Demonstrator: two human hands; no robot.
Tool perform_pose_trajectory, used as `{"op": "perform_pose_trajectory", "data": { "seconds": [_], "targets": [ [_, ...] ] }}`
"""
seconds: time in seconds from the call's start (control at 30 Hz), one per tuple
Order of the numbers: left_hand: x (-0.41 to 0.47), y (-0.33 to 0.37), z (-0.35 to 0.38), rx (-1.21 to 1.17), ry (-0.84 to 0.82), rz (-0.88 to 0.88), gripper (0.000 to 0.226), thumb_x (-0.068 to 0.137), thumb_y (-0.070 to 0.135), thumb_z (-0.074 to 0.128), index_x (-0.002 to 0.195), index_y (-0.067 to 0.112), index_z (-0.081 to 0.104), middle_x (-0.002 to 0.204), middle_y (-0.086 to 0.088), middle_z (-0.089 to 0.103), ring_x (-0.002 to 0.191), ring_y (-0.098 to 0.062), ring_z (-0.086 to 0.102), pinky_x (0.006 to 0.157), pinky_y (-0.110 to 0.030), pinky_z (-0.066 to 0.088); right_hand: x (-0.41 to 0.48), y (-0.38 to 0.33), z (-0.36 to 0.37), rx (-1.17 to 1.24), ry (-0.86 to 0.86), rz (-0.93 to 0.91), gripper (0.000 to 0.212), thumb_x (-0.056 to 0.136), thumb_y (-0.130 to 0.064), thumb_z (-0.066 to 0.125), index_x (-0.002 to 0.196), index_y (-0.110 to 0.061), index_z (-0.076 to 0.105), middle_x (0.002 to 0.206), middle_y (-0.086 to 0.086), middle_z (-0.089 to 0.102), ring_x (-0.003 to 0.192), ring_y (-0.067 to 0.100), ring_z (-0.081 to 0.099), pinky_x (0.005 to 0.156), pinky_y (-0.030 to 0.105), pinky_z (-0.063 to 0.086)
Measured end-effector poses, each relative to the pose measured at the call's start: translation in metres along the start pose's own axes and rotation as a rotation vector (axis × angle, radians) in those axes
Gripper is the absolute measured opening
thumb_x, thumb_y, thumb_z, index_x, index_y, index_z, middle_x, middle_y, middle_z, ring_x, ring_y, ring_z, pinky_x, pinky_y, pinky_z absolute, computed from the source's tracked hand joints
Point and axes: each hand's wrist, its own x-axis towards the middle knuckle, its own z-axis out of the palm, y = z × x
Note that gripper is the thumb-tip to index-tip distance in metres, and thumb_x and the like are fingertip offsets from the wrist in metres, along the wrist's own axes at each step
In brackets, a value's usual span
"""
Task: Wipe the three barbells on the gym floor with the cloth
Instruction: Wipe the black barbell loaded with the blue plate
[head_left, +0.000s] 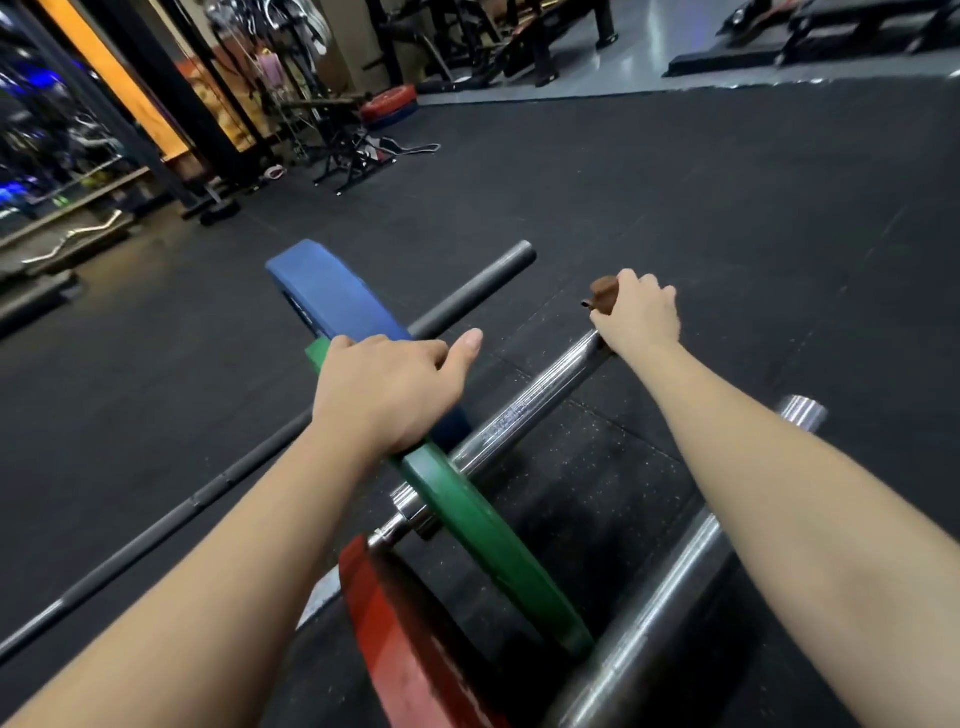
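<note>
Clamping the brown cloth (602, 293) round the tip of the middle barbell (524, 410) with a curled right hand (641, 317), out on the gym floor (675, 197) between the black bar (467, 299) and the red-plated bar (660, 608). Bracing with the left hand (387, 395), fingers hooked over the green plate (483, 519), probably to stop rolling.

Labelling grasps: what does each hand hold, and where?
Right hand grips a bunched brown cloth against the end of the chrome barbell sleeve. Left hand curls over the top rim of the green rubber weight plate.
</note>
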Motion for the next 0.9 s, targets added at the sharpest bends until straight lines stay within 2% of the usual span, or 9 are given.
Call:
{"op": "perform_pose_trajectory", "data": {
  "seconds": [0.07,0.17,0.23,0.43,0.5,0.7,0.9],
  "targets": [
    [0.0,0.001,0.001,-0.019,0.009,-0.001,0.079,0.099,0.067,-0.002,0.095,0.028,0.067,0.072,0.007,0.06,0.093,-0.023,0.058,0.094,-0.042,0.033,0.002,0.007,0.0,-0.018,0.019,-0.027,0.048,0.09,-0.044,0.068,0.126,-0.015,0.053,0.123,0.011,0.055,0.123,0.038,0.042,0.086,0.045,0.045],
    [-0.001,0.001,0.0,-0.042,0.009,-0.008,0.079,0.1,0.066,-0.001,0.096,0.029,0.068,0.073,0.005,0.063,0.093,-0.023,0.059,0.09,-0.04,0.029,-0.001,0.012,-0.002,-0.08,0.022,-0.101,0.046,0.09,-0.041,0.068,0.126,-0.013,0.057,0.121,0.012,0.058,0.12,0.038,0.045,0.097,0.046,0.042],
    [-0.002,0.002,-0.001,-0.043,0.005,-0.015,0.078,0.101,0.065,0.0,0.095,0.028,0.068,0.075,0.004,0.064,0.091,-0.024,0.059,0.09,-0.039,0.028,-0.012,0.011,0.0,-0.06,0.021,-0.147,0.046,0.089,-0.037,0.07,0.126,-0.012,0.057,0.12,0.013,0.058,0.116,0.036,0.05,0.097,0.045,0.043],
    [-0.006,0.006,-0.001,-0.064,0.017,-0.025,0.069,0.104,0.062,0.006,0.077,0.025,0.058,0.072,0.005,0.064,0.082,-0.023,0.06,0.102,-0.043,0.033,-0.037,0.009,0.005,-0.032,-0.045,-0.268,0.043,0.088,-0.035,0.073,0.122,-0.013,0.059,0.118,0.01,0.057,0.117,0.031,0.051,0.092,0.041,0.046],
    [-0.006,0.006,0.0,-0.066,0.041,-0.032,0.067,0.105,0.061,0.009,0.074,0.024,0.056,0.07,0.005,0.063,0.079,-0.022,0.059,0.101,-0.043,0.034,-0.032,0.01,0.0,-0.017,-0.055,-0.255,0.039,0.087,-0.033,0.072,0.119,-0.014,0.06,0.114,0.009,0.059,0.113,0.032,0.055,0.089,0.041,0.048],
    [-0.007,0.005,0.002,-0.092,0.1,-0.056,0.08,0.101,0.068,0.005,0.078,0.024,0.067,0.065,0.002,0.067,0.072,-0.02,0.061,0.094,-0.039,0.033,-0.016,0.018,-0.002,0.103,0.03,-0.114,0.034,0.087,-0.026,0.068,0.119,-0.016,0.061,0.112,0.009,0.06,0.108,0.034,0.059,0.084,0.037,0.045],
    [-0.005,0.004,0.001,-0.104,0.111,-0.072,0.082,0.099,0.071,0.004,0.075,0.023,0.065,0.072,0.003,0.071,0.071,-0.019,0.059,0.094,-0.04,0.033,-0.03,0.012,0.006,0.06,0.043,-0.137,0.039,0.088,-0.028,0.071,0.123,-0.016,0.06,0.116,0.009,0.059,0.111,0.032,0.057,0.089,0.038,0.047]
  ]
}}
